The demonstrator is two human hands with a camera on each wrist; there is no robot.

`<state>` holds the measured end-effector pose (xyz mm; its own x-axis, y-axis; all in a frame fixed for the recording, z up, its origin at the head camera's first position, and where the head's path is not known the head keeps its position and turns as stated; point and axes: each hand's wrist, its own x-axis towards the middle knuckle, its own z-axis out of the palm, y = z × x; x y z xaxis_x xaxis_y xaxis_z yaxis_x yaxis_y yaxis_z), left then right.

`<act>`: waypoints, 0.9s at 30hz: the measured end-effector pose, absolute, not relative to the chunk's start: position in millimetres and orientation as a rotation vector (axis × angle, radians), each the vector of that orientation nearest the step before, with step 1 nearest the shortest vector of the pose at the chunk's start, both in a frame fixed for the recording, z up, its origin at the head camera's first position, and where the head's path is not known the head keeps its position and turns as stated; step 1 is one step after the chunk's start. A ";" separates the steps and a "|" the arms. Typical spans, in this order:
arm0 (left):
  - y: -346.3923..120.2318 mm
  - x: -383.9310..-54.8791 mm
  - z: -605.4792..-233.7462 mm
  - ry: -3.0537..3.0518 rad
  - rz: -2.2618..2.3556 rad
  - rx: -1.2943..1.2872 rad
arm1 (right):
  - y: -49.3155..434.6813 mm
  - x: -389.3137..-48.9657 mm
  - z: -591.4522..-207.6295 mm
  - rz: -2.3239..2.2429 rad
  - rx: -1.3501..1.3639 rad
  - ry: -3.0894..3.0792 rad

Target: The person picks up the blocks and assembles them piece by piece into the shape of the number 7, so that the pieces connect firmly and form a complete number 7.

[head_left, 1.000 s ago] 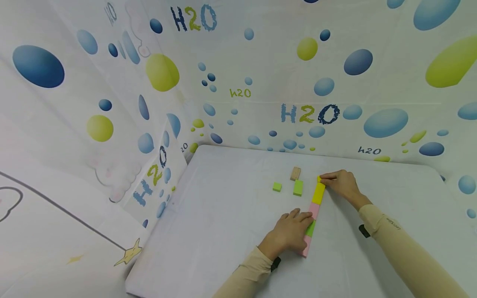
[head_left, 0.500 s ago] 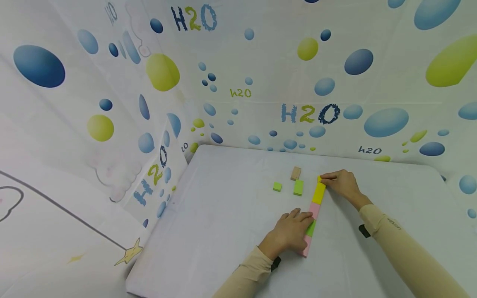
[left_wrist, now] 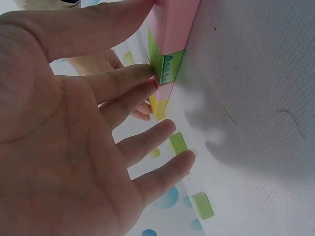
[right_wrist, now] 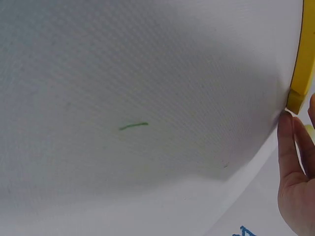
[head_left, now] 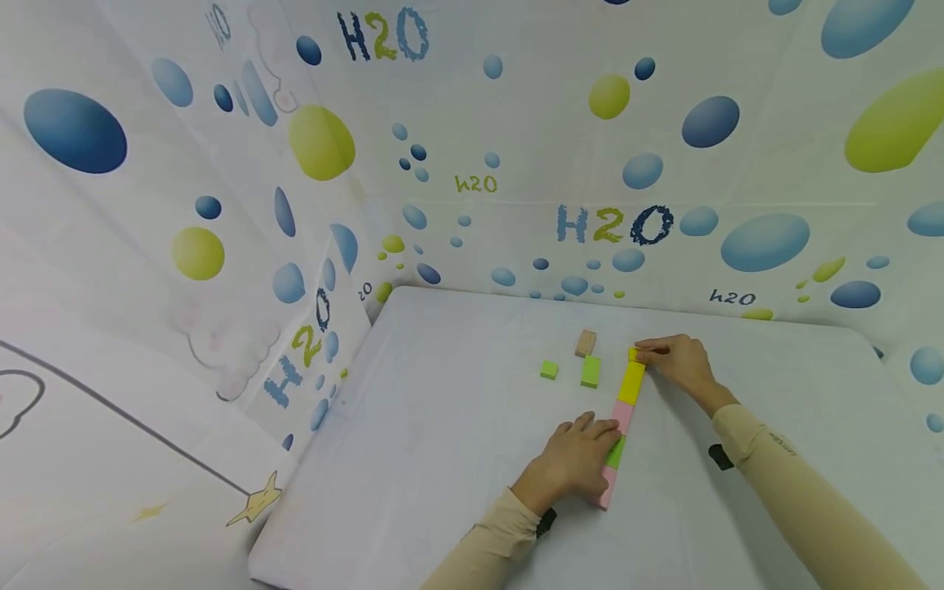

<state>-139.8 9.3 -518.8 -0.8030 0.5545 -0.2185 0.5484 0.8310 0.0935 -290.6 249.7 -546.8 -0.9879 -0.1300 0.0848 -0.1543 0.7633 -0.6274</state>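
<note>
Nearest, a beige left sleeve (head_left: pixel 487 537) and a beige right sleeve (head_left: pixel 819 492) reach in over a white table (head_left: pixel 435 401). The left hand (head_left: pixel 571 460) lies at the left side of a straight row of blocks, its fingers spread; its thumb is against the near pink block (head_left: pixel 607 489), and its index and middle fingertips touch the row around the green block (head_left: pixel 615 453), whose side bears a teal scalloped pattern. Beyond that, end to end, come the far pink block (head_left: pixel 623 415), the long yellow block (head_left: pixel 631 383) and, at the far end, the small yellow block (head_left: pixel 633 355), which the right hand (head_left: pixel 682 367) pinches between thumb and fingertips. Left of the row, apart from it, sit the loose green block (head_left: pixel 591 373) and the small green block (head_left: pixel 549 370), with a wooden block (head_left: pixel 586 343) close behind the former. Farthest stands a white backdrop (head_left: pixel 516 106) printed with coloured spots and "H2O" lettering
</note>
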 end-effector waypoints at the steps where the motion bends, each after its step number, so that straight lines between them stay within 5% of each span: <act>1: 9.5 -140.0 -518.9 2.777 0.037 0.849 | 249.9 -290.4 -546.6 1.039 0.238 -2.910; 27: 14.4 -148.5 -509.6 2.775 -0.094 0.932 | 241.0 -268.7 -539.4 0.959 0.289 -2.832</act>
